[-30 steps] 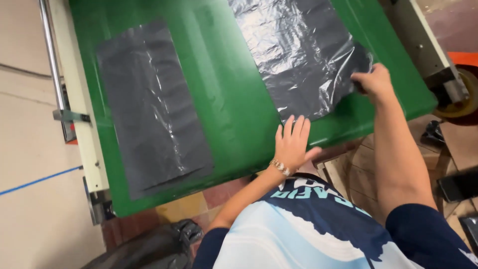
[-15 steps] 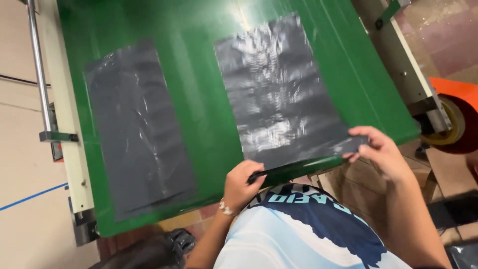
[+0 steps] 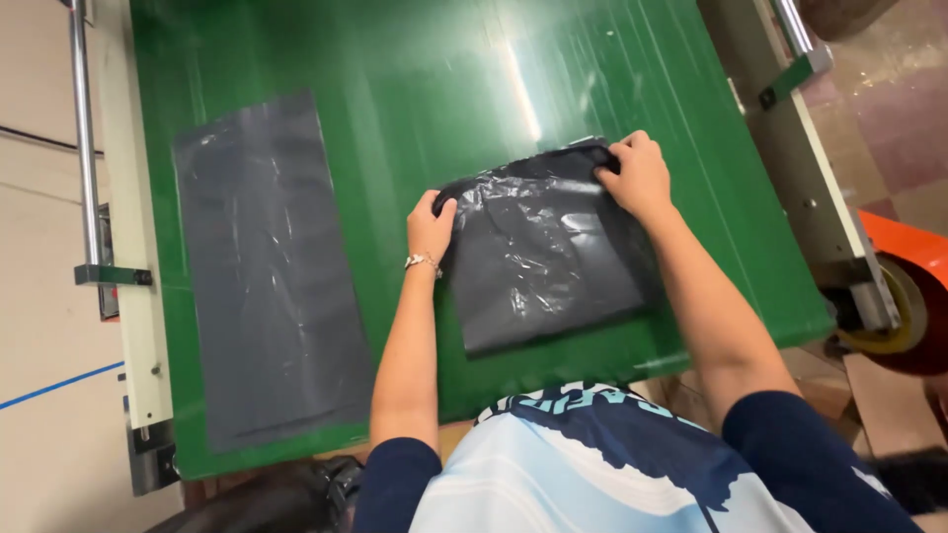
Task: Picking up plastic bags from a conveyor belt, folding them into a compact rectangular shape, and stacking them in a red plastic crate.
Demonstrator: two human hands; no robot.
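Observation:
A folded black plastic bag [image 3: 538, 262] lies on the green belt [image 3: 415, 99] in front of me. My left hand [image 3: 430, 227] pinches its upper left corner. My right hand [image 3: 637, 178] grips its upper right corner. The bag is doubled over, with its fold toward the near edge of the belt. A second black plastic bag [image 3: 267, 266] lies flat and full length on the left part of the belt, apart from both hands.
A cream machine frame with a metal rail [image 3: 84, 148] runs along the left edge. Another frame rail [image 3: 800, 128] borders the right side, with an orange wheel housing [image 3: 904, 286] beyond it. Tiled floor shows at the far right.
Both hands took the near edge of the right bag and carried it away from me, folding the bag in half. The left bag stayed where it was.

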